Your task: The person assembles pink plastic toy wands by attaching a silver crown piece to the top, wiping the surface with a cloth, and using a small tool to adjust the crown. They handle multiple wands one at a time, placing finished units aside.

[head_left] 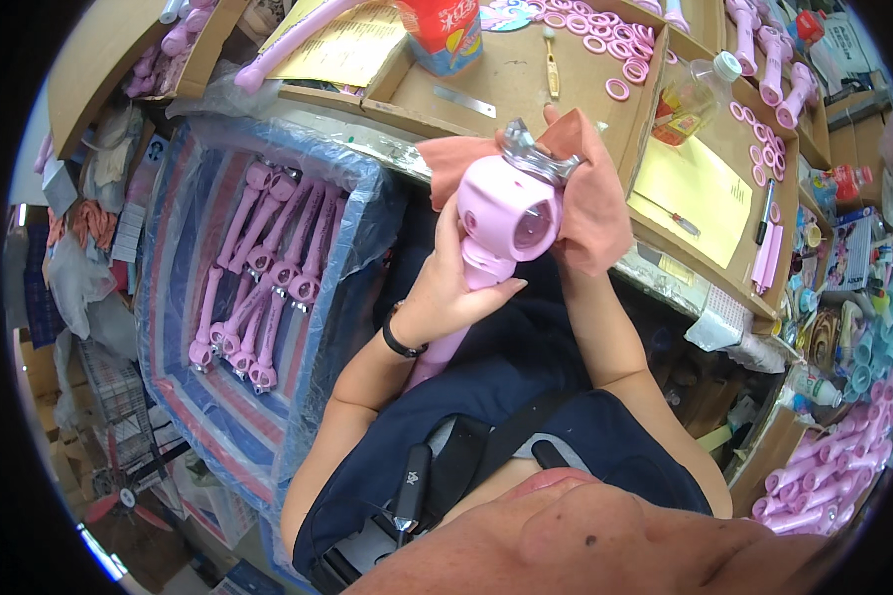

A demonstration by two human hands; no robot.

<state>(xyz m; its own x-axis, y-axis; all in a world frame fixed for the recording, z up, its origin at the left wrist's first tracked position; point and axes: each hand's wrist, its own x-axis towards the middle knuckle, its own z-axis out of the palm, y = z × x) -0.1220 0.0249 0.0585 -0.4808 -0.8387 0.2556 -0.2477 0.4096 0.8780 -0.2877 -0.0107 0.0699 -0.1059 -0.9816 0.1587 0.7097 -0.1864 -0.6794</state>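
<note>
A pink toy wand (501, 213) with a round head, a dark clear window in its front and a silver crown (538, 154) is held up before my chest. My left hand (435, 297) is closed around its neck, the thumb lying across the front. The wand's handle runs down behind my left wrist. My right hand (573, 281) holds a salmon-coloured cloth (597, 213) against the crown and the head's right side. Most of the right fingers are hidden by the cloth; a fingertip shows above it.
A plastic-lined bin (179, 327) of pink wands (258, 268) stands left. Cardboard trays (526, 104) on the bench hold pink rings (615, 45), a small brush (551, 64), a red container (445, 35), a clear bottle (690, 99) and yellow paper (700, 193). More pink parts (824, 471) lie right.
</note>
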